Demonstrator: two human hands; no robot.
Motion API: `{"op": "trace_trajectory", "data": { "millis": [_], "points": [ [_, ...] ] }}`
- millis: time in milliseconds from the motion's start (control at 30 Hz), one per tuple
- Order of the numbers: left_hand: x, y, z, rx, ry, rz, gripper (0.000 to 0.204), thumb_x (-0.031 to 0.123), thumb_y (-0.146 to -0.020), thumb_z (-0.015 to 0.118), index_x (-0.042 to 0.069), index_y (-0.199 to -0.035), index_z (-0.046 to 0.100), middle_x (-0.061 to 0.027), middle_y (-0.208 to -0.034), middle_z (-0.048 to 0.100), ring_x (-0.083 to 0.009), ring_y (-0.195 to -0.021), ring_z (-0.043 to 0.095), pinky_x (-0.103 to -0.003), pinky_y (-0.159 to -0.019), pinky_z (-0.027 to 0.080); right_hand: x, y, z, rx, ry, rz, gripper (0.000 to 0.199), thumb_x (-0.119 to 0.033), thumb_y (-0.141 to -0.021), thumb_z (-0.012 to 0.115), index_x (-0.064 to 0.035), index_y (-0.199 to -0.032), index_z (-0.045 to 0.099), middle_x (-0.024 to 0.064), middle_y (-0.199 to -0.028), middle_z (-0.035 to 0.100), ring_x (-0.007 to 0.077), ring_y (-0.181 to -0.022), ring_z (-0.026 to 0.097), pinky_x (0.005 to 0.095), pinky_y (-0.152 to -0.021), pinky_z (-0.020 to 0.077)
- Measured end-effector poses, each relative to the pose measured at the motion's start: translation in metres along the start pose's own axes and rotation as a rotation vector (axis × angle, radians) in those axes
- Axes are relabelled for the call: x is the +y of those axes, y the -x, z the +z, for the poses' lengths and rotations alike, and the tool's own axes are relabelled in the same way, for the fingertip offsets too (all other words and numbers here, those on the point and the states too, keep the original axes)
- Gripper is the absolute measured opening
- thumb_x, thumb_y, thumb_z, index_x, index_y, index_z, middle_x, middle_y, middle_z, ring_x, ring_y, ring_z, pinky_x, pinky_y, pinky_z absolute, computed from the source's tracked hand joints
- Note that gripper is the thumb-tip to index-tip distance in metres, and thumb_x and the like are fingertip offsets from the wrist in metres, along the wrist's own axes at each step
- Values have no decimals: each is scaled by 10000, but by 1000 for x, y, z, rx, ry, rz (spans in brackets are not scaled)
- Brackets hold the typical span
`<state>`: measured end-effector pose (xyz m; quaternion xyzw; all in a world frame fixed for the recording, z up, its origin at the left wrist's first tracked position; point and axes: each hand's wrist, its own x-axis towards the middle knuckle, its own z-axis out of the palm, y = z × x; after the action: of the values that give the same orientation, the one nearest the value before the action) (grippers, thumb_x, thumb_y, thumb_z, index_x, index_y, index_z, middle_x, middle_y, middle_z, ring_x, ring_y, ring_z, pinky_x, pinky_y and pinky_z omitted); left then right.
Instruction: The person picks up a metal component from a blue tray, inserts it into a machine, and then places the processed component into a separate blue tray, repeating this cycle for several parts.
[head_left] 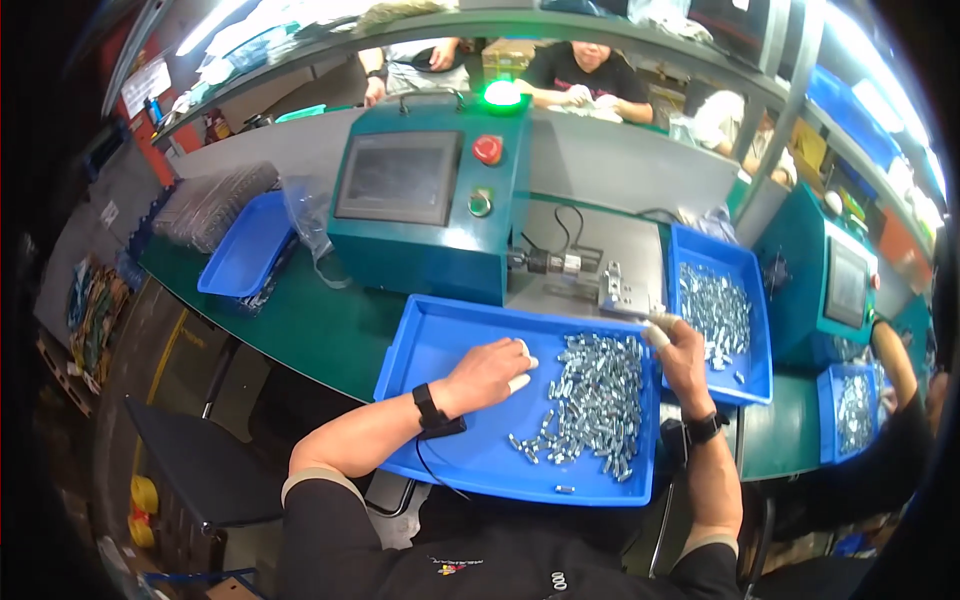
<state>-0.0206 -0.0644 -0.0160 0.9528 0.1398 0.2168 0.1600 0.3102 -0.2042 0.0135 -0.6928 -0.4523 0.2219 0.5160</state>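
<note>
A wide blue tray [470, 470] lies in front of me, with a heap of small shiny metal cylindrical parts [600, 400] in its right half. My left hand [487, 377] hovers over the tray's bare left part, beside the heap. Its fingers are bent, with the thumb apart from them, and pale covers sit on the fingertips. My right hand [682, 358] is at the tray's far right corner, close to a metal fixture [624, 290]. Its covered thumb and forefinger come together in a pinch; whatever is between them is too small to make out.
A green machine [420, 255] with a screen, red button and lit green lamp stands behind the tray. Another blue tray [755, 385] of metal parts is at right; a shallow blue tray [240, 250] is at left. Co-workers sit across the bench and at far right.
</note>
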Motion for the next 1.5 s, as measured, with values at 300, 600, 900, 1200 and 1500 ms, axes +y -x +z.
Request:
{"op": "trace_trajectory", "data": {
  "millis": [300,600,900,1200,1500],
  "points": [
    [-2,7,14,-66,60,-9,254,172,-943,779,72,-1169,718,-88,-1094,649,-329,-1062,659,-458,-867,572,13,5,-1,14,-184,34,249,-136,-1029,729,10,-1227,771,47,-916,797,77,-783,678,243,-650,518],
    [-4,-2,2,-107,85,-19,257,165,-926,789,56,-1142,702,-101,-1081,634,-337,-1070,638,-484,-876,557,13,0,1,36,-72,2,274,-133,-1038,714,31,-1257,735,70,-964,786,99,-795,692,245,-648,527],
    [2,1,1,-121,100,-56,286,160,-922,796,56,-1167,692,-110,-1085,626,-340,-1054,638,-477,-857,557,14,8,0,35,-97,-11,272,-152,-1045,720,21,-1254,743,54,-953,782,96,-794,679,243,-659,523],
    [1,1,9,-122,101,-33,293,162,-929,784,30,-1159,661,-119,-1075,599,-347,-1026,623,-487,-832,547,22,6,-2,54,-118,-8,241,-117,-1055,709,17,-1253,745,31,-945,771,77,-777,652,230,-676,511],
    [2,5,10,-98,105,-48,276,155,-903,795,26,-1109,665,-131,-1072,604,-357,-1025,623,-496,-832,546,23,6,0,47,-21,-40,235,-132,-1070,684,18,-1242,740,36,-923,754,86,-767,640,239,-654,498]
  ]
}}
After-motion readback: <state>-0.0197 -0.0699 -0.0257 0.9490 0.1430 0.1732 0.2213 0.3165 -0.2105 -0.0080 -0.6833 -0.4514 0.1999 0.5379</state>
